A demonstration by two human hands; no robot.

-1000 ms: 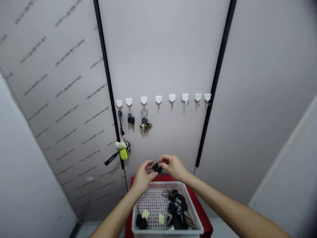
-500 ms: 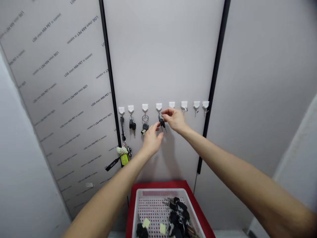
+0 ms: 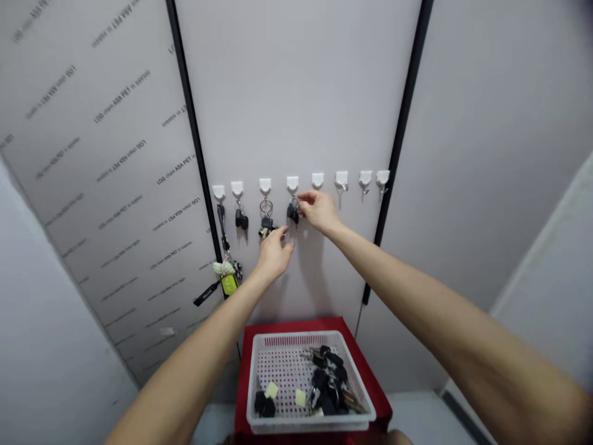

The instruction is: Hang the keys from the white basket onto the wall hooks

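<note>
If the right hand (image 3: 321, 211), narrow, its grip unclear, tugs the black keys (image 3: 290, 212), the half-spread left hand (image 3: 273, 254) may miss their fall

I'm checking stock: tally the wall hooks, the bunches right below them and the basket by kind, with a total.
White hooks: 8
Bunches right below hooks: 4
Basket: 1
Total: 13
</note>
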